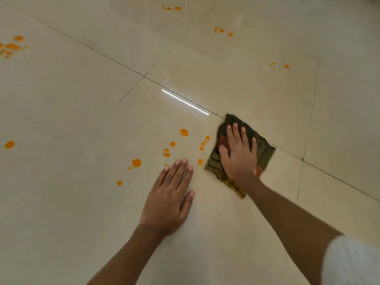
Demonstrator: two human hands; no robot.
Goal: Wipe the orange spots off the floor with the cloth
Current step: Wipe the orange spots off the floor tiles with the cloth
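Right hand lying flat, fingers spread on the dark patterned cloth, left hand pressing open-palmed on the floor, gripping nothing, orange spots sitting just beside the cloth

The floor is glossy cream tile with dark grout lines and a bright streak of reflected light. Orange spots lie scattered in the middle, with more clusters at the far left, the left edge and along the top. A dark patterned cloth lies flat beside the middle spots, the right hand pressed flat on it. The left hand rests palm-down on bare tile.
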